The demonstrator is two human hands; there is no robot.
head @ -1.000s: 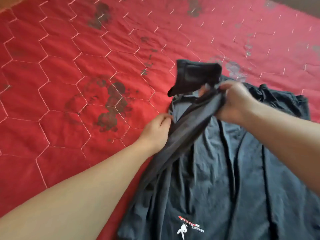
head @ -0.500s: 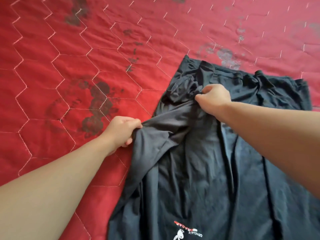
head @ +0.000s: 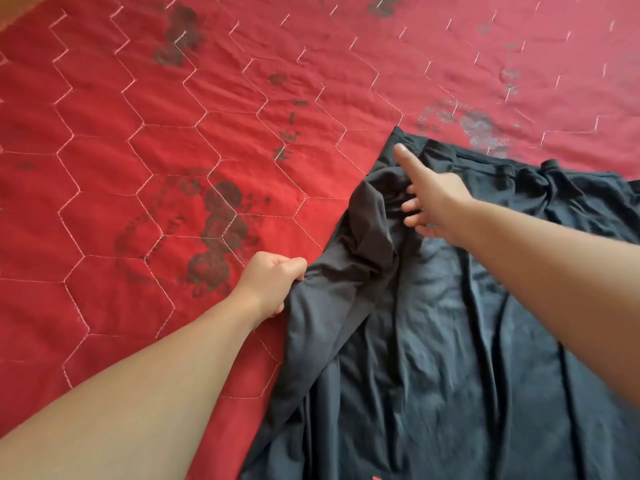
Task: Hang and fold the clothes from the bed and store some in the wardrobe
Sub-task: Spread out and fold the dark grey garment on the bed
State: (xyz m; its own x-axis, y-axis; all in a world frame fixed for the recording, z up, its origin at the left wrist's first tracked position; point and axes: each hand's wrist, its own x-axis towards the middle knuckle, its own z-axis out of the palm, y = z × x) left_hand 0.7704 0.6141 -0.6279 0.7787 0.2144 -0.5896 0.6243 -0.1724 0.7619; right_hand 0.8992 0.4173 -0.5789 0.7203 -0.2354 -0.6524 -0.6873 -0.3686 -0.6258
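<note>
One dark garment (head: pixel 450 341) is seen, spread on one red quilt (head: pixel 138 140) that covers the bed; two hands are in view, each on a bare forearm; several dark flower prints are counted on the quilt, the largest (head: pixel 214 244) just beyond the left hand. The garment lies toward the right side of the bed, its top corner pointing at the far edge, its left edge running diagonally toward the near edge; the garment is cut off by the lower and right borders of the view, and only a sliver of a red mark (head: pixel 375 477) is caught at the bottom, too little to be read. The left hand (head: pixel 270 282) is clenched on a bunched fold at the garment's left edge, its fingertips hidden under the cloth; the right hand (head: pixel 427 199) is opened out, forefinger stretched toward the top corner, the other fingers spread loosely over a rumpled ridge of cloth; whether the palm presses the cloth cannot be told. What kind of garment it is cannot be made out, though a gathered band (head: pixel 540 174) is seen along its far edge. A strip of lighter surface (head: pixel 14 8) is glimpsed at the far left corner, past the quilt's edge; a wide stretch of bare quilt lies to the left of the garment and beyond it.
</note>
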